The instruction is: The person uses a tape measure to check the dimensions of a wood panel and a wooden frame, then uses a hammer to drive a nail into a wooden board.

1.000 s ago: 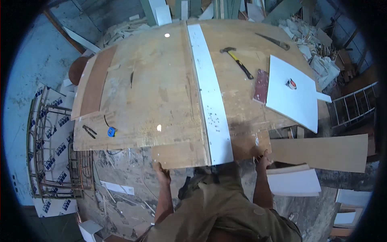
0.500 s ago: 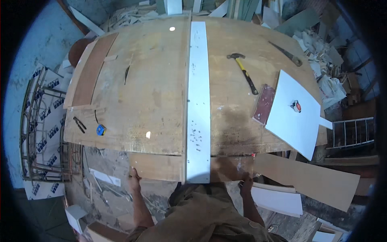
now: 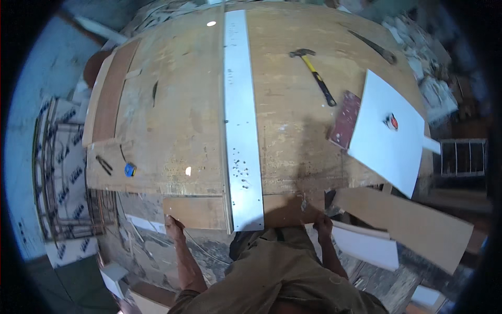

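A long white strip (image 3: 243, 120), dotted with dark marks and holes, runs from my body across the wooden tabletop. At its near end, a brown crosspiece board (image 3: 193, 211) sits crosswise under it, along the table's near edge. My left hand (image 3: 174, 228) is closed on the crosspiece's left end. Its right end is gripped by my right hand (image 3: 323, 225), the fingers partly in shadow.
A hammer (image 3: 315, 78), a handsaw (image 3: 374, 47) and a white panel (image 3: 389, 131) lie on the table's right. Pincers (image 3: 104, 165), a blue tape measure (image 3: 130, 169) and brown strips (image 3: 116, 94) lie left. A loose board (image 3: 408, 225) slants at the near right.
The white strip now appears further left over the table, and the view has shifted somewhat. Both hands keep their hold on the crosspiece.
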### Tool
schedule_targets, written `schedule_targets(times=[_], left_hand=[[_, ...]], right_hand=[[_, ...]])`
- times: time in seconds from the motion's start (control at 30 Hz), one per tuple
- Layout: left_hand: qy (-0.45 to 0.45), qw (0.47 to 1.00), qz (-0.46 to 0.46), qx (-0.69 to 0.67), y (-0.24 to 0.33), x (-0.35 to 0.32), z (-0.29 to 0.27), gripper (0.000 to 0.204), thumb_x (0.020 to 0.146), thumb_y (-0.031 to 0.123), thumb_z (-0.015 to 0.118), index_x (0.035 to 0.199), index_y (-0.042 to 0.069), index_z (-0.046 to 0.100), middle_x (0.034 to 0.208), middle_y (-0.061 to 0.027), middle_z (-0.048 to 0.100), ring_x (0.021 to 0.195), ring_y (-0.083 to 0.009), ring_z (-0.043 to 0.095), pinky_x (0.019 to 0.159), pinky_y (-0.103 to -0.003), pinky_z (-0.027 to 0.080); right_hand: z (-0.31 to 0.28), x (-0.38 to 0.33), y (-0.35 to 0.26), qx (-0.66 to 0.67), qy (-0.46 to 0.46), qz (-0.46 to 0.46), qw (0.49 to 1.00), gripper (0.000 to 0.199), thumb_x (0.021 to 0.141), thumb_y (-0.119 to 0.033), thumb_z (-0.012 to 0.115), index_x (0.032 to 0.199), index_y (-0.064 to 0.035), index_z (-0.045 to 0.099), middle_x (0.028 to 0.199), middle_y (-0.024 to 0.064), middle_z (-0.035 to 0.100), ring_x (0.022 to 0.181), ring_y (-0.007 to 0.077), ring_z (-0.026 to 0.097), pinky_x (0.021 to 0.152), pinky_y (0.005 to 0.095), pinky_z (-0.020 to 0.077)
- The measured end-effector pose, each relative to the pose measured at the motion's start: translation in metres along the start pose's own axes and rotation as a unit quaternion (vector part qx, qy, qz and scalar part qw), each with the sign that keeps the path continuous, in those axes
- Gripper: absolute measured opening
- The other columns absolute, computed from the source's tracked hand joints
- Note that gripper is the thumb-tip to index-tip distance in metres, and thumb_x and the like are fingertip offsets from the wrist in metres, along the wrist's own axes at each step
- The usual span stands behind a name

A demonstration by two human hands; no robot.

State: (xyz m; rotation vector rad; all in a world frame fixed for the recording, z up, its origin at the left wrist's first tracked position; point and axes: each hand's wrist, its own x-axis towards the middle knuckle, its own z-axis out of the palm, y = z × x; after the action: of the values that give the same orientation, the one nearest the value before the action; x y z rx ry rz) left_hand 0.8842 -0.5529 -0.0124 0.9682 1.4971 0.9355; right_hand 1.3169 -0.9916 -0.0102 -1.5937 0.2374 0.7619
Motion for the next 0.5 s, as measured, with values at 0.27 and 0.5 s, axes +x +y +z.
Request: schedule_targets(times=[0.27, 0.5], left_hand=[[0.103, 0.994, -0.019, 0.036, 0.033, -0.083, 0.096, 0.026, 0.096, 0.025, 0.059, 0.092, 0.000, 0.065, 0.073, -0.0032, 0.061, 0.061, -0.0112, 0.056, 0.051, -0.029, 0.044], [0.072, 0.988, -0.105, 0.092, 0.018, -0.073, 0.053, 0.034, 0.096, 0.040, 0.060, 0.100, 0.006, 0.058, 0.073, -0.0041, 0.060, 0.065, -0.0125, 0.058, 0.055, -0.030, 0.048]], right_hand=[[-0.089, 0.034, 0.007, 0.003, 0.110, -0.019, 0.994, 0.041, 0.092, -0.039, 0.064, 0.111, -0.0028, 0.065, 0.092, 0.0047, 0.063, 0.077, 0.0152, 0.058, 0.065, 0.0289, 0.0498], [-0.081, 0.043, 0.015, -0.041, 0.066, -0.054, 0.995, 0.044, 0.091, -0.041, 0.065, 0.111, -0.0011, 0.064, 0.099, 0.0076, 0.065, 0.083, 0.0178, 0.061, 0.067, 0.0324, 0.0518]])
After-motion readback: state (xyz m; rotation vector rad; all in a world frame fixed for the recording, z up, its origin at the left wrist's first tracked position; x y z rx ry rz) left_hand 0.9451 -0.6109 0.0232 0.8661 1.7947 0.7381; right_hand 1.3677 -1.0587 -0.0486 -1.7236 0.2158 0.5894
